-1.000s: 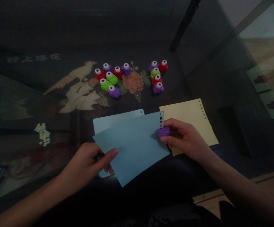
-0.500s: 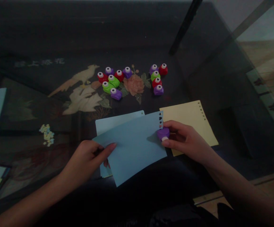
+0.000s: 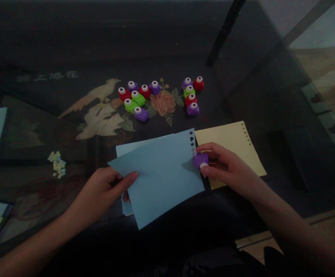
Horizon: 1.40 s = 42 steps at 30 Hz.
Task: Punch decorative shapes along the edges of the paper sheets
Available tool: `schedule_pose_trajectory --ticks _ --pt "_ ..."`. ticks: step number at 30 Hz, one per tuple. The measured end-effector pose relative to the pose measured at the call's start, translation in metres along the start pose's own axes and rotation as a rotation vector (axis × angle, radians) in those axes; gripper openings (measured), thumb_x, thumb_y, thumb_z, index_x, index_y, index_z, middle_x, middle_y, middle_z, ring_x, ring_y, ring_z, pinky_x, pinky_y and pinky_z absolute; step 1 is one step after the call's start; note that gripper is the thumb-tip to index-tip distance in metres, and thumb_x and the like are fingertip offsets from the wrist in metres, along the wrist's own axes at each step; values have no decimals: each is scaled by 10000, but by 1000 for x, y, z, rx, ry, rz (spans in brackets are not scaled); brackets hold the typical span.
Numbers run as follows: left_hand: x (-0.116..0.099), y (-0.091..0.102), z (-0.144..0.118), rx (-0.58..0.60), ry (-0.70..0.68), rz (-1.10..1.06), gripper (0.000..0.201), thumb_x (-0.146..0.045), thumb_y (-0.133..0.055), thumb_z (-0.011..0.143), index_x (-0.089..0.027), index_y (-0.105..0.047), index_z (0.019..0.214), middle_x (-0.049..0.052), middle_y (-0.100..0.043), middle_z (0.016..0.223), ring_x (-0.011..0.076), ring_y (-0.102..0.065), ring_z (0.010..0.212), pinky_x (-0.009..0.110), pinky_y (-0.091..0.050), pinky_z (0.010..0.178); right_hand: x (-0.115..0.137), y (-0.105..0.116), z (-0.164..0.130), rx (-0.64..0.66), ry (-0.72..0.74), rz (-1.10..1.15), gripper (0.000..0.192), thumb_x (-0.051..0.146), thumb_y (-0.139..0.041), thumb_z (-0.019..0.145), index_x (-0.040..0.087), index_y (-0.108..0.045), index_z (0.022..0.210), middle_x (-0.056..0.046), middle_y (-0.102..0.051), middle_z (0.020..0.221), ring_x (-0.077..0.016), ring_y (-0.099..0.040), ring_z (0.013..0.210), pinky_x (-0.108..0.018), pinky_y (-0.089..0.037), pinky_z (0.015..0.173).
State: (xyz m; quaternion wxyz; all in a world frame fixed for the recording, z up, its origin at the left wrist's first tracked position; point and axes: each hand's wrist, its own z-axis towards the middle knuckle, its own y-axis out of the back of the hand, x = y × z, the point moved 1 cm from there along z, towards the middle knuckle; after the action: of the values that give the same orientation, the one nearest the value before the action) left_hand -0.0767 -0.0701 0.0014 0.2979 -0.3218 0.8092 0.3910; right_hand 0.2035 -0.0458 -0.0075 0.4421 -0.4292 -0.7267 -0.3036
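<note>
A blue sheet of paper [image 3: 161, 177] lies tilted between the two hands, its right edge marked by a short row of small cut-out shapes; the right hand [image 3: 228, 169] pinches a purple craft punch [image 3: 200, 159] against that edge, just below the cut-outs, thumb and fingers closed round it; the left hand [image 3: 104, 194] grips the sheet's left edge, thumb on top and fingers curled beneath; a second blue sheet [image 3: 129, 148] sits under the first, its far corner showing beyond the left hand; a yellow sheet [image 3: 237, 146] with a punched right edge lies under and beyond the right hand; farther off from both hands, two clusters of red, green and purple punches [image 3: 138, 100] rest on the dark glass table [image 3: 69, 46]; small pale paper scraps [image 3: 57, 163] lie left of the left hand.
</note>
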Motion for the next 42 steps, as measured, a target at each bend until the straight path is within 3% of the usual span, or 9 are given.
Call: schedule_pose_trajectory --ticks 9,21,28,35,39,42 --pt "3 9 3 -43 -9 50 409 -485 -492 775 -225 -501 459 -33 -510 381 117 -454 365 241 -410 445 4 0 1 8 -5 8 324 300 -684 800 210 -594 1098 -22 -623 915 -106 -596 680 -248 -533 626" --pt "8 13 6 -27 1 21 409 -501 -504 786 -220 -501 489 -33 -534 405 124 -485 396 236 -418 459 6 0 0 -35 18 -36 254 297 -671 803 198 -568 1012 -26 -661 869 -114 -608 651 -256 -517 599" --pt "15 15 6 -42 -3 27 425 -505 -512 810 -214 -522 500 -30 -557 423 125 -503 413 230 -419 472 1 4 2 -127 96 -24 250 299 -715 791 208 -675 1020 -45 -685 1008 -157 -637 870 -282 -518 744" --pt "13 27 5 -48 -30 -3 449 -507 -530 815 -214 -532 475 -11 -574 440 118 -515 421 230 -422 464 -10 8 7 -192 155 36 238 325 -665 847 244 -701 1068 -17 -680 879 -120 -576 685 -254 -479 613" --pt "19 33 6 -48 -5 -89 429 -516 -566 816 -207 -547 519 -23 -597 475 112 -544 457 213 -434 479 -12 8 9 -182 163 78 222 333 -618 877 247 -707 1061 -27 -677 900 -130 -594 707 -268 -507 625" --pt "21 37 6 -34 14 -145 417 -516 -571 819 -198 -561 550 -25 -596 499 106 -550 472 203 -431 471 -11 7 10 -168 165 135 272 289 -692 812 233 -694 1078 -23 -677 893 -124 -595 702 -265 -517 624"
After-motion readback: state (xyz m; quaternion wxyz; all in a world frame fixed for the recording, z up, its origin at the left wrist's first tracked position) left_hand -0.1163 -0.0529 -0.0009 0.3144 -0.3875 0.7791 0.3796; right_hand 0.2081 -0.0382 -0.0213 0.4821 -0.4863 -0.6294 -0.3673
